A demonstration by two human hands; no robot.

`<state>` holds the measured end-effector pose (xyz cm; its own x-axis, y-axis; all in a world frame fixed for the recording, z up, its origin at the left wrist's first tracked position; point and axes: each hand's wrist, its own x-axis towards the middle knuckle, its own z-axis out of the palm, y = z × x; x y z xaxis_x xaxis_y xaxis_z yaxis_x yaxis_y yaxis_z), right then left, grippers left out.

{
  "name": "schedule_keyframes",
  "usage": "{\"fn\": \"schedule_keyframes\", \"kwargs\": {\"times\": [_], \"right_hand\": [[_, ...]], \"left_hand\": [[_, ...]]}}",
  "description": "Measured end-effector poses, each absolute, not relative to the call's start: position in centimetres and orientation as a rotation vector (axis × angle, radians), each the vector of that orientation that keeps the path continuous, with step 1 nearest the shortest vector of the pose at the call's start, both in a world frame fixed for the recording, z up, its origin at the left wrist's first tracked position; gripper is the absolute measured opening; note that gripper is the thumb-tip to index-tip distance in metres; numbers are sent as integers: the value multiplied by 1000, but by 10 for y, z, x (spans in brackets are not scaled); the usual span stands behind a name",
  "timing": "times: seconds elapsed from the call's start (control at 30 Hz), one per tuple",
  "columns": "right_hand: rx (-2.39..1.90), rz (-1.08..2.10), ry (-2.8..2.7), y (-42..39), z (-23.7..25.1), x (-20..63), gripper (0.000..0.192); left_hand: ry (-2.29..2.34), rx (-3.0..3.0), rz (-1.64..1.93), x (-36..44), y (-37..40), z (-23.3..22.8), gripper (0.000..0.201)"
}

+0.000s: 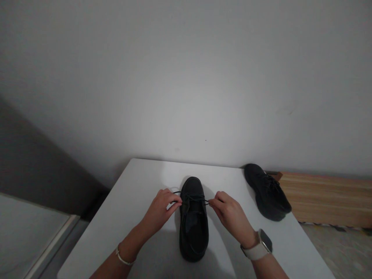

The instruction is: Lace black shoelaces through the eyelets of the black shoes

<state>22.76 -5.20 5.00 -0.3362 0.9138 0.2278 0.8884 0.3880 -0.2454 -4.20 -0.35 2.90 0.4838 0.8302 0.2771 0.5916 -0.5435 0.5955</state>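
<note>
A black lace-up shoe [193, 224] lies in the middle of a white table [136, 209], toe pointing away from me. My left hand [160, 208] pinches one end of its black lace [193, 198] at the shoe's left side. My right hand [231, 214], with a watch on the wrist, pinches the other lace end at the right side. The lace runs taut across the shoe's top between both hands.
A second black shoe [267, 192] lies on its side at the table's far right edge. A wooden board [328, 197] lies beyond the right edge. A plain wall rises behind the table, and a pale surface [26, 240] sits lower at the left.
</note>
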Motion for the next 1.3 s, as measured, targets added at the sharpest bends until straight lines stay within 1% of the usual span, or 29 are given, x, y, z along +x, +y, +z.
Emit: {"fn": "schedule_keyframes", "kwargs": {"times": [0.2,0.33,0.47,0.63,0.97,1.2,1.3], "right_hand": [[-1560,98,-2319,-55,51,227,16],[-1554,25,-2346,-56,54,226,16],[-1585,-92,-2392,-55,59,224,20],[-1593,-134,-2401,-50,60,223,25],[-1628,-106,-2380,-52,62,221,18],[-1525,-74,-2422,-53,63,218,18],[-1513,-98,-2413,-53,63,216,16]], "left_hand": [[1114,2327,773,-35,-5,29,10],[1099,2329,780,-32,-4,28,8],[1107,2336,778,-31,-5,31,7],[1122,2361,774,-30,-6,35,5],[1124,2372,777,-28,-6,33,5],[1130,2398,734,-27,-5,37,4],[1127,2423,717,-27,-5,38,10]]}}
